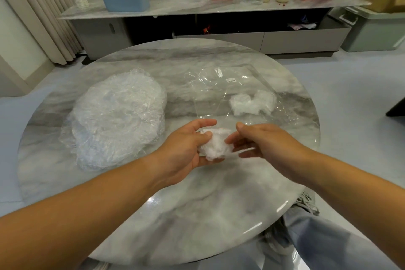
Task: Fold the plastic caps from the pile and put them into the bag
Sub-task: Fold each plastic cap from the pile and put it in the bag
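Marble table (197,215): left hand (186,149) curls round a crumpled cap (215,144), right hand (267,142) pinches its edge; mid-fold, next likely needs the bag (208,94) mouth held open.

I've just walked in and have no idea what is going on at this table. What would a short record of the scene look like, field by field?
Surface: round marble table
Pile: unfolded plastic caps, on the table's left side
Bag: clear bag, lying flat on the right
Already done: folded caps, apparently inside the bag
Being worked: bunched cap, held above the table
Left hand: grips the cap
Right hand: fingers touch the cap's right side; a pinch is unclear
Stage: this cap is not yet in the bag
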`<state>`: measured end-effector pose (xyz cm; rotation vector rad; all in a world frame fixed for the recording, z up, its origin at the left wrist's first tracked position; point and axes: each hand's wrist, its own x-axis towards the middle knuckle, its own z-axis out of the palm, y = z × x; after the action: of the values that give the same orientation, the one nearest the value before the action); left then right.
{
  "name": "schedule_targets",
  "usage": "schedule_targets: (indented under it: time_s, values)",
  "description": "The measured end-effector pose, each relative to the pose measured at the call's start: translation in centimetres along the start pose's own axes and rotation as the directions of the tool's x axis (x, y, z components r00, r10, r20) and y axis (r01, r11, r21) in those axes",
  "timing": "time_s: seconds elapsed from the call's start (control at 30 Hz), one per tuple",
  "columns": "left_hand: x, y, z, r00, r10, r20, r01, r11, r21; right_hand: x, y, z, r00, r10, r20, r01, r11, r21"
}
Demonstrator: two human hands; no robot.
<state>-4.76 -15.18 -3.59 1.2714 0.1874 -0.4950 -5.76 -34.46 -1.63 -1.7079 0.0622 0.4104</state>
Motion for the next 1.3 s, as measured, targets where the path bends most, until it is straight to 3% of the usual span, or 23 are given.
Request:
schedule_targets:
  time_s: [0.1,0.47,0.53,0.57,0.63,0.7,0.77,0.83,0.9,1.0,1.1,1.3]
  values:
    - [0.9,0.0,0.4,1.000,0.015,-0.010,-0.015,1.000,-0.001,1.0,-0.8,-1.1,0.997,-0.035,-0.065,0.037,0.999,0.036]
    - [2.0,0.6,2.2,0.999,0.048,-0.010,-0.049,0.998,-0.039,2.2,-0.4,-2.1,0.999,0.039,-0.010,-0.038,0.994,0.105]
    - [2.1,0.6,2.4,0.997,0.079,-0.024,-0.077,0.995,0.070,2.4,-0.4,-2.3,0.999,0.019,-0.050,-0.014,0.996,0.091]
    - [2.2,0.6,2.4,0.992,0.125,-0.037,-0.114,0.972,0.206,2.7,-0.5,-2.4,0.994,-0.004,-0.105,0.013,0.996,0.085]
    - [2.6,0.3,2.0,0.964,0.265,-0.014,-0.213,0.802,0.558,3.5,-0.5,-2.9,0.966,-0.059,-0.250,0.078,0.995,0.069]
    - [3.1,-0.4,1.4,0.917,0.379,0.120,-0.306,0.479,0.823,4.4,-0.3,-3.5,0.939,-0.093,-0.330,0.110,0.993,0.032]
    - [3.5,-1.4,1.0,0.906,0.332,0.262,-0.327,0.159,0.931,4.9,0.3,-3.9,0.937,-0.090,-0.339,0.083,0.996,-0.035]
    - [3.6,-2.0,1.0,0.920,0.220,0.324,-0.331,-0.004,0.944,4.9,1.2,-4.4,0.937,-0.079,-0.340,0.041,0.992,-0.118]
    - [3.4,-2.4,1.2,0.917,0.146,0.372,-0.362,-0.089,0.928,4.6,2.3,-4.8,0.933,-0.084,-0.349,0.025,0.985,-0.171]
    - [3.3,-2.8,1.5,0.915,0.100,0.392,-0.373,-0.168,0.913,4.1,3.3,-5.6,0.919,-0.039,-0.392,0.000,0.995,-0.100]
    - [3.6,-3.1,1.9,0.927,0.117,0.357,-0.327,-0.216,0.920,4.1,3.9,-6.2,0.916,0.002,-0.402,-0.018,0.999,-0.037]
    - [4.4,-3.4,2.0,0.947,0.114,0.300,-0.260,-0.275,0.926,3.9,5.1,-6.5,0.943,-0.018,-0.332,-0.016,0.995,-0.100]
